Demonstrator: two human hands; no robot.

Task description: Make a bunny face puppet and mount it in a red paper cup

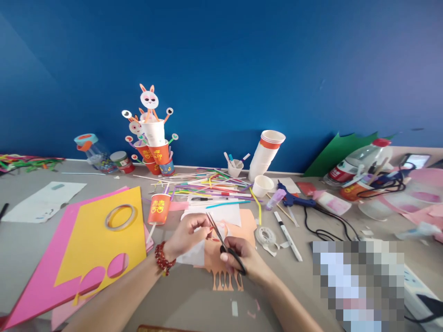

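Note:
My right hand (242, 258) grips black-handled scissors (221, 240), their blades pointing up and away toward my left hand. My left hand (188, 233), with a red bead bracelet on its wrist, pinches a small piece of white paper (195, 252) at the blades. Under both hands lies a peach paper sheet (224, 272) with leaf-shaped cut-outs along its near edge. An orange paper cup (159, 208) stands just left of my left hand.
Yellow (100, 244) and pink sheets with a tape ring (119, 216) lie at the left. Behind are decorated cups with a paper rabbit (149, 99), scattered straws (207, 186), a stack of white cups (266, 154), a blue glue gun (294, 199), a tape dispenser (265, 236), a marker and a bottle (360, 163).

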